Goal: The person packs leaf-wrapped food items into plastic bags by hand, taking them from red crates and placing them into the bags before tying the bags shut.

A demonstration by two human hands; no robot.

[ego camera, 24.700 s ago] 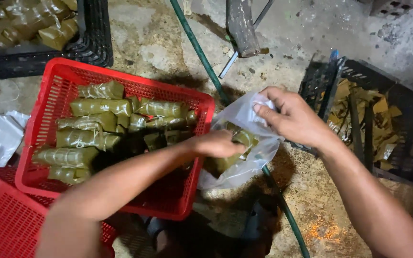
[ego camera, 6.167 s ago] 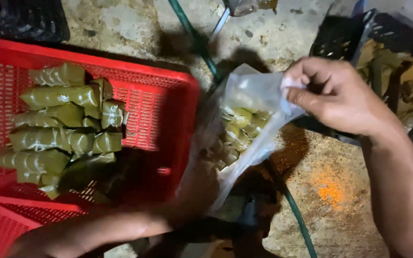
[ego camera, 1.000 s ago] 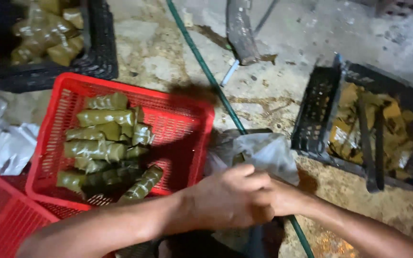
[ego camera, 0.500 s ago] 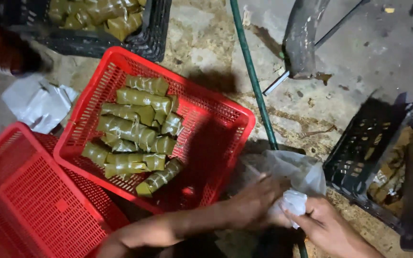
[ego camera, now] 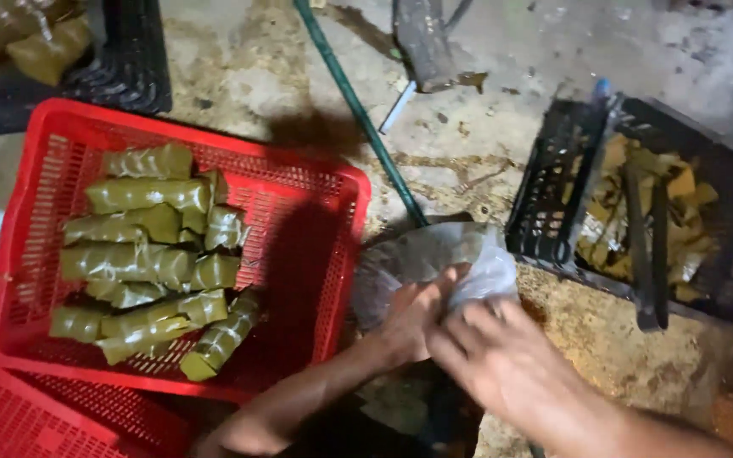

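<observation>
Bag gathered shut between both hands

Bag (ego camera: pixel 434 254), thin clear plastic, sits low on the ground between the red basket (ego camera: pixel 316 182) and the black crate (ego camera: pixel 553 203). A moment ago it was held up open with rolls visible inside; now both hands press together on its crumpled top. Left hand (ego camera: pixel 409 314) pinches the neck from below; right hand (ego camera: pixel 494 356) closes over the bunched film. Filling looks finished and closing is under way. Leaf-wrapped rolls (ego camera: pixel 142 263), glossy green cylinders, lie stacked in the ribbed basket. A green hose (ego camera: pixel 358 110) crosses the rough concrete.
</observation>
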